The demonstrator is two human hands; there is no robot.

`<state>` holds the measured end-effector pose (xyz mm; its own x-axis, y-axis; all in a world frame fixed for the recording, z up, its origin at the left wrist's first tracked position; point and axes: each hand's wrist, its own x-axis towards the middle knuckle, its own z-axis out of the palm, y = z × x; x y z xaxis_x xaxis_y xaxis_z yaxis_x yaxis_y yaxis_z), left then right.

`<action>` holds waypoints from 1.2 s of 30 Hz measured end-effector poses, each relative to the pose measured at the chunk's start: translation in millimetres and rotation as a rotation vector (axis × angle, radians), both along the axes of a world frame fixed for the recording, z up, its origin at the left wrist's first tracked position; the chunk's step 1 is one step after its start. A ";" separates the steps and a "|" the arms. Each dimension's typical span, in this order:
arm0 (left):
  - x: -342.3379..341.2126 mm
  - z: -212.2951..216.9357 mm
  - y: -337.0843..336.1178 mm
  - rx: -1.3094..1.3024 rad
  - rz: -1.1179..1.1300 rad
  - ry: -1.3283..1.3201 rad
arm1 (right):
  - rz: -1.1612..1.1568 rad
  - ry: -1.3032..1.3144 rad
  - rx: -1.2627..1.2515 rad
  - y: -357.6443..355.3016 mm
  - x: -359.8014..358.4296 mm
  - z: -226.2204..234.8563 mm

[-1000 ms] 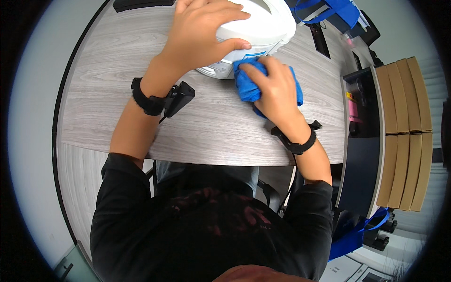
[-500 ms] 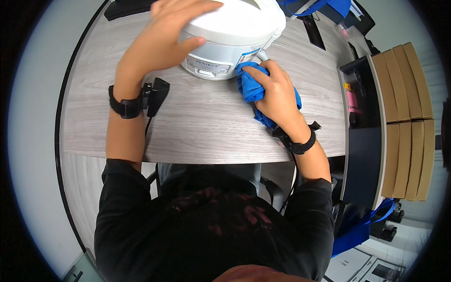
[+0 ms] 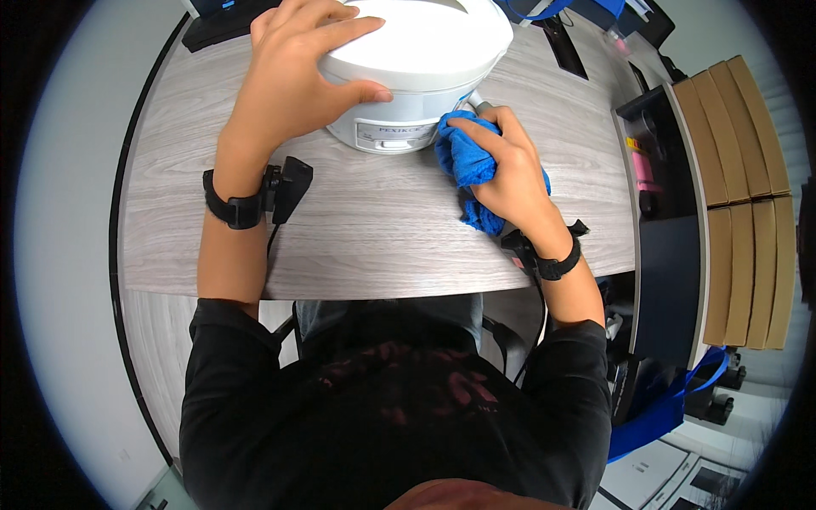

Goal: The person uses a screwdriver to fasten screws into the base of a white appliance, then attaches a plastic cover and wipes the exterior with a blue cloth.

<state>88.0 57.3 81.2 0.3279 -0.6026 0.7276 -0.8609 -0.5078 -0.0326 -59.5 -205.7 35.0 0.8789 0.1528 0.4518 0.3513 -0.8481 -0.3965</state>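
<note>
A round white rice cooker (image 3: 416,51) stands at the far side of the table, its top cut off by the picture's edge. On its front are a pale label and a small latch. My left hand (image 3: 302,72) grips its left side, fingers over the lid and thumb against the front just below the rim. My right hand (image 3: 514,166) is closed around a bunched blue cloth (image 3: 466,153), pressed to the cooker's lower right side. Part of the cloth hangs below the palm onto the table. Behind the right fingers shows a small grey part (image 3: 480,104) by the cooker.
The grey wood-grain table (image 3: 374,229) curves toward me. A black device (image 3: 225,25) lies at its far left, and a dark flat strip (image 3: 565,51) at the far right. Along the right stand an open dark shelf (image 3: 654,161) and upright brown cardboard boxes (image 3: 748,272). Below hangs a blue bag (image 3: 650,425).
The cooker has turned a little, its front label shifting right and its side sticker now mostly covered. My left thumb sits farther along the front. The cloth stays in my right hand.
</note>
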 end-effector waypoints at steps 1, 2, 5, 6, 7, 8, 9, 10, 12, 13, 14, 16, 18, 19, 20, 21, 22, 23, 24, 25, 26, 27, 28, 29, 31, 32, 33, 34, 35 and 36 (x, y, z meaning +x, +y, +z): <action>-1.5 -0.2 -2.5 -0.009 -0.009 -0.013 | -0.003 0.001 0.002 -1.0 -0.8 -0.3; -3.3 -0.1 -4.2 -0.017 -0.021 -0.013 | -0.009 -0.001 0.006 -1.6 -1.4 -0.4; -6.4 0.1 -9.9 -0.044 -0.058 -0.031 | -0.013 -0.013 0.025 -2.8 -2.8 -0.4; -6.4 -0.4 -11.9 -0.055 -0.072 -0.049 | -0.007 -0.021 0.037 -3.0 -2.9 -0.4; -6.9 -1.3 -14.1 -0.065 -0.085 -0.068 | 0.000 -0.029 0.048 -3.0 -3.1 -0.2; -7.8 -1.3 -17.0 -0.083 -0.101 -0.087 | 0.003 -0.034 0.047 -1.6 -4.1 1.2; -8.9 -1.3 -20.3 -0.102 -0.117 -0.107 | 0.005 -0.040 0.047 0.7 -5.5 3.0; -9.6 -1.5 -22.6 -0.120 -0.133 -0.126 | 0.007 -0.045 0.046 2.2 -6.0 4.0; -10.0 -3.1 -25.4 -0.125 -0.133 -0.132 | -0.005 -0.075 -0.007 2.5 -5.6 3.7; -9.9 -4.0 -26.7 -0.128 -0.133 -0.134 | -0.011 -0.090 -0.034 2.9 -5.6 3.5; -9.0 -5.0 -28.3 -0.150 -0.148 -0.124 | 0.001 -0.097 -0.050 4.1 -5.7 4.2; -7.5 -7.3 -31.6 -0.193 -0.176 -0.102 | 0.025 -0.110 -0.081 8.3 -6.0 5.2; -8.8 -5.1 -35.9 -0.197 -0.174 -0.150 | 0.083 -0.145 -0.076 16.1 -3.6 1.5; -9.2 -4.5 -37.3 -0.200 -0.174 -0.174 | 0.111 -0.163 -0.073 19.1 -3.0 -0.1; -8.3 -5.1 -36.6 -0.196 -0.174 -0.175 | 0.104 -0.141 -0.071 20.3 -2.2 -0.6; -6.9 -6.3 -35.3 -0.192 -0.175 -0.176 | 0.103 -0.142 -0.076 18.9 -1.6 -0.2; -5.9 -7.4 -34.0 -0.188 -0.175 -0.177 | 0.102 -0.143 -0.080 15.5 -0.8 1.0; -5.3 -8.7 -33.1 -0.187 -0.170 -0.175 | 0.098 -0.143 -0.091 11.0 0.0 2.5; -5.1 -10.0 -32.1 -0.185 -0.164 -0.174 | 0.061 -0.125 -0.085 5.3 0.2 2.9; -4.9 -10.8 -31.6 -0.184 -0.159 -0.172 | 0.024 -0.108 -0.079 -1.5 0.1 2.5; -5.7 -11.4 -32.3 -0.191 -0.163 -0.171 | -0.012 -0.088 -0.073 -7.0 -0.4 1.6; -6.5 -11.5 -33.4 -0.198 -0.166 -0.171 | -0.022 -0.078 -0.056 -10.8 0.3 0.4; -7.3 -11.6 -34.4 -0.204 -0.170 -0.170 | -0.032 -0.069 -0.038 -14.2 1.4 -0.9; -8.0 -10.9 -35.5 -0.203 -0.166 -0.175 | -0.042 -0.061 -0.016 -16.1 2.1 -1.6; -9.4 -9.6 -37.2 -0.201 -0.158 -0.186 | -0.045 -0.098 -0.058 -12.2 1.0 -1.1; -9.9 -8.6 -37.7 -0.198 -0.154 -0.183 | -0.044 -0.114 -0.074 -8.9 -0.3 -1.1; -10.4 -7.6 -38.2 -0.195 -0.151 -0.180 | -0.043 -0.130 -0.090 -5.5 -1.8 -0.8; -10.7 -7.1 -38.8 -0.192 -0.147 -0.176 | -0.018 -0.137 -0.084 -1.4 -3.7 2.5; -10.9 -7.6 -38.6 -0.188 -0.141 -0.165 | -0.009 -0.141 -0.094 2.1 -4.4 3.0; -10.8 -8.2 -37.8 -0.183 -0.135 -0.153 | 0.000 -0.144 -0.104 5.2 -4.9 3.1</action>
<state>77.2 19.5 73.0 0.1318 -0.4875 0.8631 -0.9131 -0.3986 -0.0857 -64.4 -200.5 38.1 0.8062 0.2051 0.5550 0.3978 -0.8822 -0.2518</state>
